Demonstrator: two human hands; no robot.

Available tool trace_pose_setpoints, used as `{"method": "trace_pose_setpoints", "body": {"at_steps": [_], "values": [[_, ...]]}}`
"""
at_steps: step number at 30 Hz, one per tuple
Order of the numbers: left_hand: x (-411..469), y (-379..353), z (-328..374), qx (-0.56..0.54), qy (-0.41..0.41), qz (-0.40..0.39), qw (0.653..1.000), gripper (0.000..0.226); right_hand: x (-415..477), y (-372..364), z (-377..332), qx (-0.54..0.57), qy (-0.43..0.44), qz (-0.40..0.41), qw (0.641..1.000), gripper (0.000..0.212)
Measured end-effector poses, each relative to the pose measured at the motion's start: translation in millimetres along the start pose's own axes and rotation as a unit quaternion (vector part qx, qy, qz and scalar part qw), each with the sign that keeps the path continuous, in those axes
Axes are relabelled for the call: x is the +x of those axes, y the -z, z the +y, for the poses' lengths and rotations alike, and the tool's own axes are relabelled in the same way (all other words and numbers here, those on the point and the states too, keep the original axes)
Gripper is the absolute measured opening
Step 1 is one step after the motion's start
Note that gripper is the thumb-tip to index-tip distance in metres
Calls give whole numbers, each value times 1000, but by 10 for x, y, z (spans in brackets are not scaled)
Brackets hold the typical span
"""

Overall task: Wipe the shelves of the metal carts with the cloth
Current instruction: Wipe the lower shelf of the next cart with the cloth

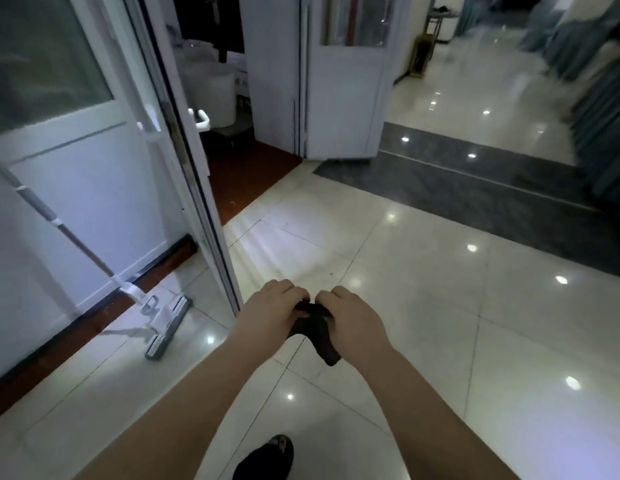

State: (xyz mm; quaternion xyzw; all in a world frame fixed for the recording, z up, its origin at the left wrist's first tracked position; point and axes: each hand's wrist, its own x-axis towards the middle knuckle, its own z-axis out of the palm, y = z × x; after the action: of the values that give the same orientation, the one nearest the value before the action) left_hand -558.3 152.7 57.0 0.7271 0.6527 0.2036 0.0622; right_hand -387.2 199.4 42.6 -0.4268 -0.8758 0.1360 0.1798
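Note:
A dark cloth point(317, 332) hangs bunched between both hands, above the pale tiled floor. My left hand point(270, 306) grips its upper left part, fingers curled over it. My right hand point(353, 318) grips the upper right part, and a loose end of the cloth dangles below that wrist. No metal cart shows clearly in this view.
A white glazed door point(94, 174) stands open on the left, with a flat mop point(166, 323) leaning against it. Behind the doorway point(232, 116) lies a dark room with white bins. A dark floor strip point(474, 192) crosses right. My black shoe point(267, 459) shows below.

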Motion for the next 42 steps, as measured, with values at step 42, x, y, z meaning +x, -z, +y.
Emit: {"method": "trace_pose_setpoints", "body": {"at_steps": [42], "values": [[6616,-4305,7854,-195,-663,-376,617,8,-1280,3597,6981,47,-728,543,416,27]]}}
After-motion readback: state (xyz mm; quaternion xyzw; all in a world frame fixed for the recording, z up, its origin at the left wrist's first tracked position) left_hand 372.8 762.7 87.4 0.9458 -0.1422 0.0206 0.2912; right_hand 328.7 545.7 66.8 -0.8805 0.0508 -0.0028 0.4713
